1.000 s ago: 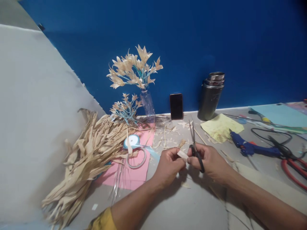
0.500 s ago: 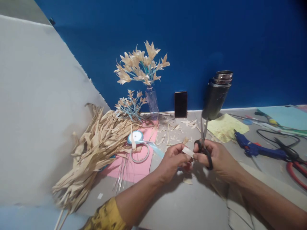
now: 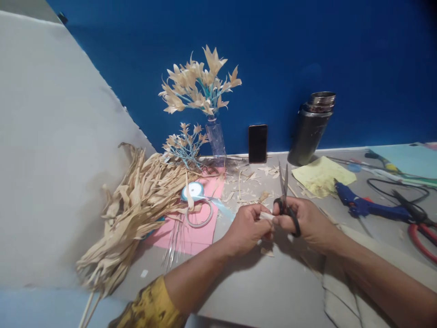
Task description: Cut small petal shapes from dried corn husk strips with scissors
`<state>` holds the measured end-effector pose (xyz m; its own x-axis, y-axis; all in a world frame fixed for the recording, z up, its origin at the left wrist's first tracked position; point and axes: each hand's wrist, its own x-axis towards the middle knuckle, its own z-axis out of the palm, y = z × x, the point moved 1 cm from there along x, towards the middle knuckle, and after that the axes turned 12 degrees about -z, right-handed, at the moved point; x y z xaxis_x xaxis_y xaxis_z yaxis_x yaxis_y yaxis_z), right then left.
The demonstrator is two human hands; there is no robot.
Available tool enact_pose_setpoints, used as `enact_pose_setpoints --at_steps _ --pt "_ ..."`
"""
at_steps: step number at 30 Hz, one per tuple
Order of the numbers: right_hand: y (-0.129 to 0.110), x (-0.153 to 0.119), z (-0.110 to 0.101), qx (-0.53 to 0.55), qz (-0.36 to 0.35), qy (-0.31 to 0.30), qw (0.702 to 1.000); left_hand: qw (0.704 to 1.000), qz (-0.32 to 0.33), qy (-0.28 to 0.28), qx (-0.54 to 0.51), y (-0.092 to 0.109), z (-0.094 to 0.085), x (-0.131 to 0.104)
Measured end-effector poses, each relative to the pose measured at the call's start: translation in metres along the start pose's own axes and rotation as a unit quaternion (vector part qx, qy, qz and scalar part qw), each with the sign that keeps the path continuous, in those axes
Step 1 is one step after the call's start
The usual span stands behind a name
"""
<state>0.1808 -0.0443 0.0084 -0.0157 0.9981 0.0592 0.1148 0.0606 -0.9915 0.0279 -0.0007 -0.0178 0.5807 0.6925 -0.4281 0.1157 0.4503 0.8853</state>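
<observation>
Near the middle of the table, my left hand (image 3: pixel 247 228) pinches a small pale strip (image 3: pixel 266 215). My right hand (image 3: pixel 303 223) has its fingers through the handles of black-handled scissors (image 3: pixel 284 191), whose blades point up and stand slightly apart. The right thumb and fingertip also touch the strip's right end. Between the fingers, part of the strip is hidden. Small husk scraps (image 3: pixel 266 251) lie just beneath my hands.
Dried husks (image 3: pixel 136 205) pile at the left, beside pink paper (image 3: pixel 201 237) and a ribbon spool (image 3: pixel 193 191). Behind stand husk flowers (image 3: pixel 194 86), a phone (image 3: pixel 257 143) and a dark flask (image 3: pixel 310 132). A blue glue gun (image 3: pixel 368 205) and red-handled pliers (image 3: pixel 421 237) are at right.
The pale strip has turned and shows less of its face between my fingers. The scissors tilt a little further left. The whole view has shifted slightly.
</observation>
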Motion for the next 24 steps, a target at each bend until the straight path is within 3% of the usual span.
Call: enact_pose_setpoints --at_steps 4,6,12,18,24 --pt "-0.003 0.0 -0.002 0.046 0.008 -0.012 0.999 0.992 -0.015 -0.113 -0.052 0.002 -0.006 0.001" --pt "-0.004 0.0 -0.003 0.064 -0.006 -0.021 0.998 0.989 -0.006 -0.138 -0.052 0.005 -0.01 0.001" --pt "-0.003 0.001 -0.01 0.055 -0.037 -0.005 0.998 0.983 -0.003 -0.144 -0.116 0.011 -0.011 -0.002" --pt "-0.002 -0.002 -0.002 0.055 -0.021 -0.025 0.998 0.999 0.007 -0.043 -0.031 0.009 -0.005 -0.005" --pt "0.001 0.002 -0.007 0.127 -0.023 -0.047 0.991 0.99 0.016 -0.125 -0.068 0.01 -0.009 -0.005"
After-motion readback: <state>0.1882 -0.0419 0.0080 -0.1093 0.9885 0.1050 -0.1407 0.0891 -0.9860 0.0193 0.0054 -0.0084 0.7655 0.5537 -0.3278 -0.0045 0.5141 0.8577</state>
